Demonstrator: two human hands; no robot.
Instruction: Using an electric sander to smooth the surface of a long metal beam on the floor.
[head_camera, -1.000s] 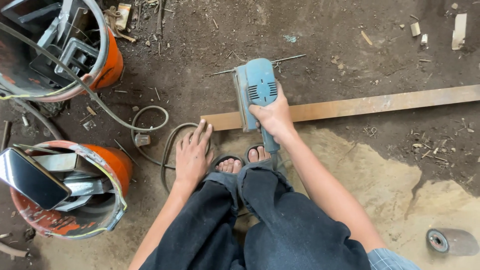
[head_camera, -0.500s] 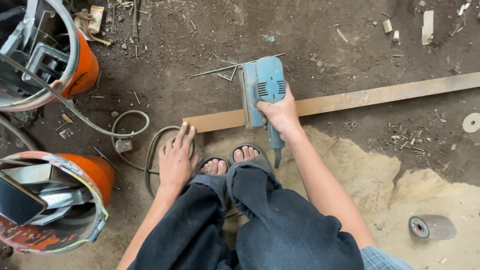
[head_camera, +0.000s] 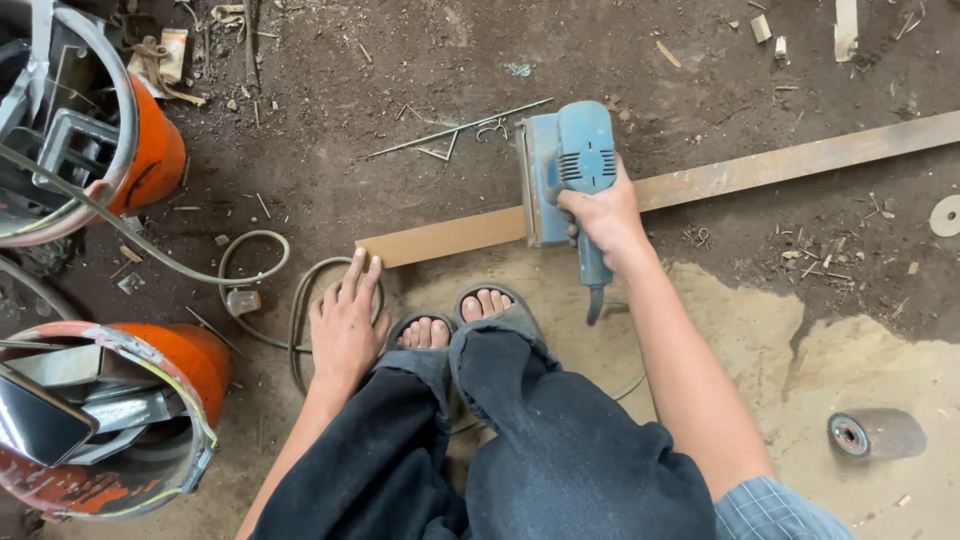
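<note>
Sanding's the step in hand here: the right hand (head_camera: 600, 215) is wrapped tight round the handle of the blue sander (head_camera: 562, 170), which sits flat on the long wooden plank (head_camera: 720, 178) lying on the dirt floor just past the feet. The left hand (head_camera: 345, 325) is spread open, fingers flat on the ground touching the plank's near-left end, gripping nothing. Next move, I'd guess, needs even downward pressure and a steady slide along the plank, while keeping the cord (head_camera: 300, 310) by the left hand clear.

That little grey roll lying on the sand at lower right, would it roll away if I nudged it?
Probably: the grey roll is a cylinder lying on its side, so a sideways push should roll it. The soft sand patch would likely slow it soon. It looks small, so probably light.
</note>
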